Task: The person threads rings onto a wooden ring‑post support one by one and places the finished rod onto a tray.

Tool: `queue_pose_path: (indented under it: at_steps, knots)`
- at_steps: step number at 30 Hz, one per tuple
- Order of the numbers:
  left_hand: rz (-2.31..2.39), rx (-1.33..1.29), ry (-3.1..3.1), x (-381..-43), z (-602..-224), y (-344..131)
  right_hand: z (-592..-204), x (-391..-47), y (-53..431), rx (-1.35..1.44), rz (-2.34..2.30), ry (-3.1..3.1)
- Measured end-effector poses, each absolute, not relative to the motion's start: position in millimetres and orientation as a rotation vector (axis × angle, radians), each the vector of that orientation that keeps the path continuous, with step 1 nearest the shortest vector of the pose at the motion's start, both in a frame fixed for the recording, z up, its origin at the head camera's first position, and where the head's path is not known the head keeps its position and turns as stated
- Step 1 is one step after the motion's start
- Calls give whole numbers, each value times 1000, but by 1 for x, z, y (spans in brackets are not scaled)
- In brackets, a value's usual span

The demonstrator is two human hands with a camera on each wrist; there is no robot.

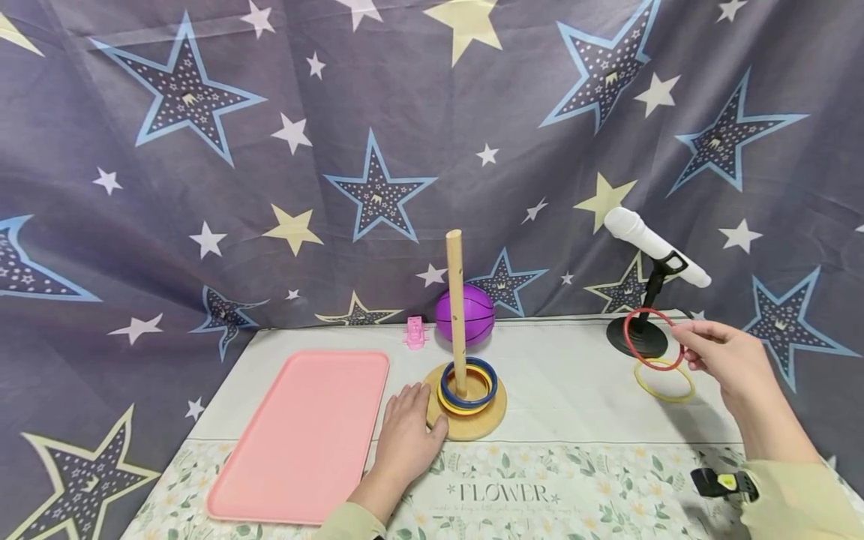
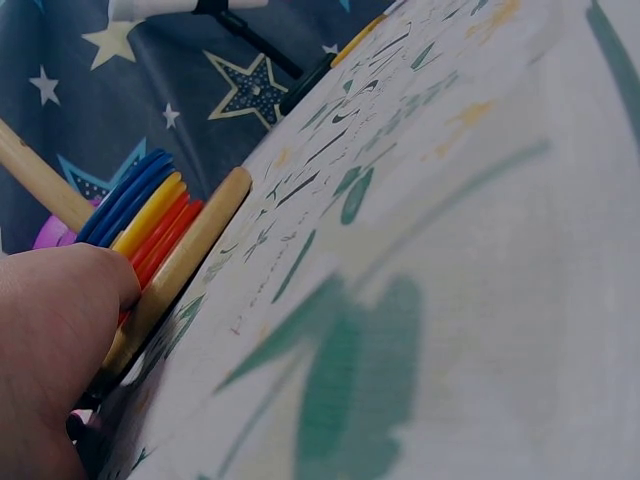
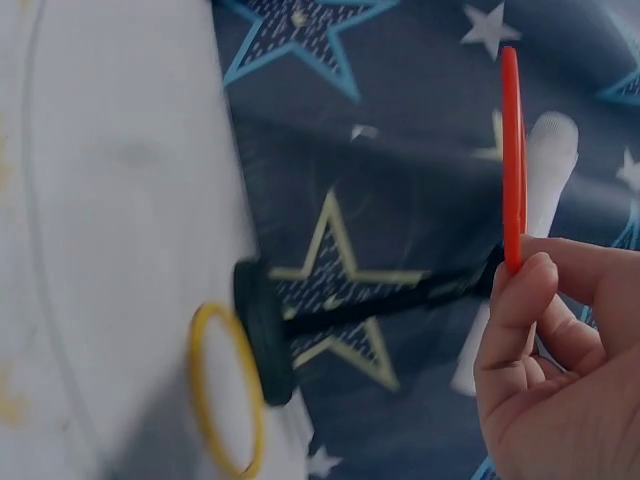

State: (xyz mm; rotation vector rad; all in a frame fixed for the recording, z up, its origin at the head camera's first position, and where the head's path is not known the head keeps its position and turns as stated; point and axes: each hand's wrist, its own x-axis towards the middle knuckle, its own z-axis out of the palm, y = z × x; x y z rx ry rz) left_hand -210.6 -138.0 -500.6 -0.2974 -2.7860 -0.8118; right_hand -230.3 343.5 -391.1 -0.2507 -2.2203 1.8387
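My right hand [image 1: 732, 360] pinches a red ring [image 1: 628, 339] between thumb and fingertips, raised at the right. In the right wrist view the same red ring [image 3: 513, 150] stands edge-on above the fingers. A yellow ring [image 1: 664, 399] lies below it on the table. My left hand [image 1: 408, 431] rests at the left edge of a round wooden base [image 1: 472, 433], its fingers extended. From that base rises a wooden post [image 1: 457, 300]. Stacked around the post are blue rings [image 2: 128, 200], a yellow ring [image 2: 150, 215] and red rings [image 2: 165, 240].
A pink tray [image 1: 304, 439] lies left of the left hand. Behind the post are a purple ball [image 1: 479, 315] and a small pink toy [image 1: 415, 332]. A white microphone [image 1: 655, 241] on a black stand [image 1: 634, 339] stands behind the red ring. Star-patterned cloth hangs at the back.
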Motion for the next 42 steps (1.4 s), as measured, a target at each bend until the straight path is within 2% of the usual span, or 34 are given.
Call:
queue_pose_path:
  at_steps: [25,42]
  knots:
    - [-814,-289,-2776,-211,-500,-137,-309,-243,256,227,1908,-2209]
    - [-828,-293,-2781,-212,-502,-138,-266,-245,186,366,1843,-2225]
